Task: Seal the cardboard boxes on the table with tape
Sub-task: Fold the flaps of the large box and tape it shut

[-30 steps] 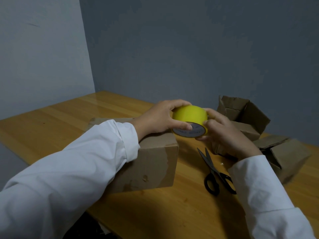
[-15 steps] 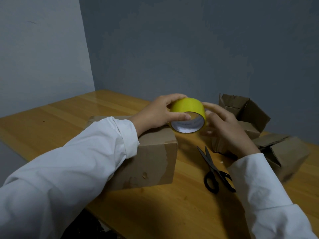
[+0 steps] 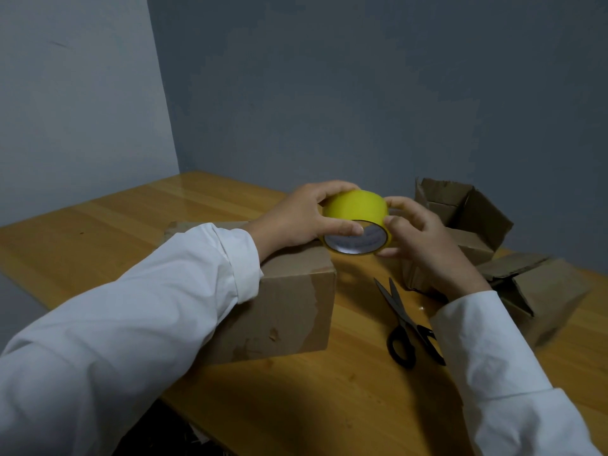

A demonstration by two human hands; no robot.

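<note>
Head view — left hand (image 3: 296, 218) and right hand (image 3: 424, 238) both pinching round yellow tape roll (image 3: 353, 209) above closed brown cardboard box (image 3: 289, 304); step: probably finding the tape end — next, peel it free.

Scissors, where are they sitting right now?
In the head view the black-handled scissors lie flat on the wooden table, right of the closed cardboard box and just left of the right sleeve, blades pointing away.

One head-worn camera looks forward and down over the table (image 3: 98, 238) from close above. It faces the room's corner, with both sleeves reaching in from below.
</note>
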